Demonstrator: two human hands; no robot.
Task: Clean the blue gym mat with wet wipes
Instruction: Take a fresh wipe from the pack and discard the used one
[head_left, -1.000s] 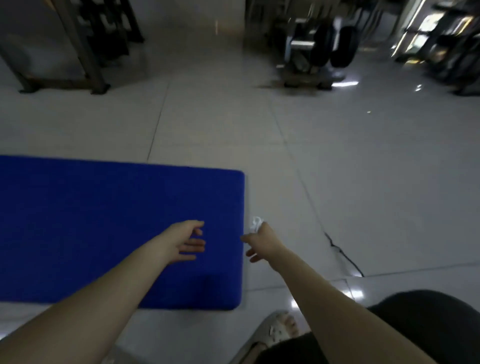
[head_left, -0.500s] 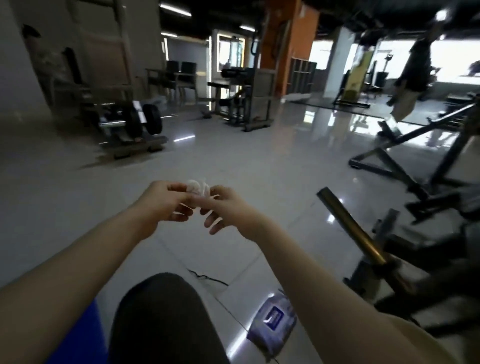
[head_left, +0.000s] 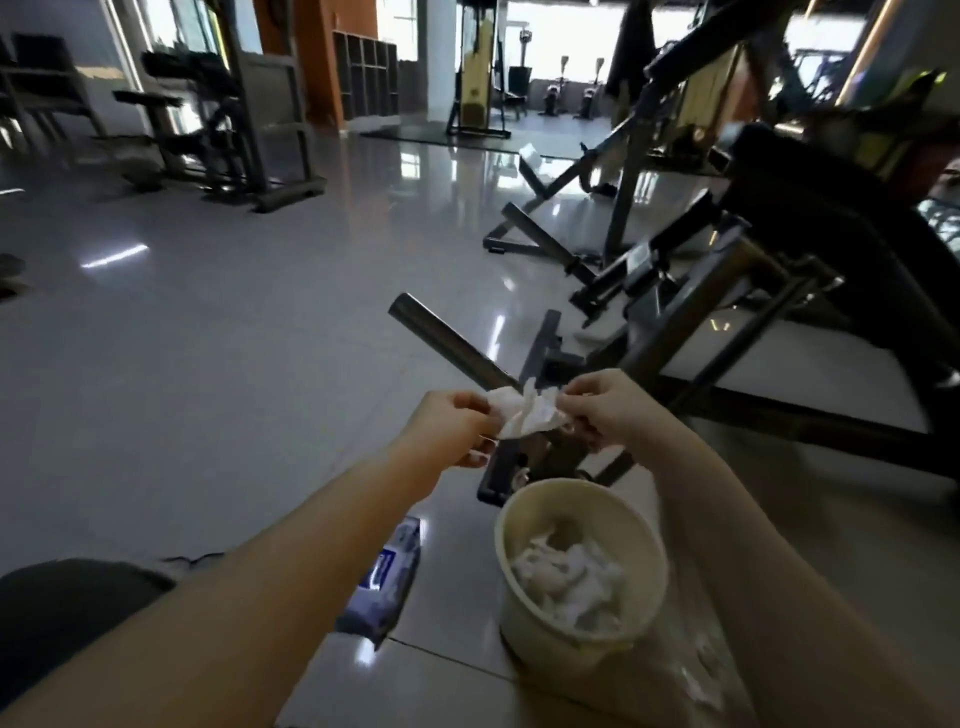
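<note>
Left hand is pinching one end of a crumpled white wipe; right hand is pinching the other end, thumb and fingers curled onto it. Wipe is hanging in the air between them, above and just beyond a cream bucket. Bucket is standing on the floor, holding a heap of wipes, all crumpled. Pack of wipes is lying flat on the floor just left of the bucket, beside the left forearm. Steel bar is angling up behind the hands.
</note>
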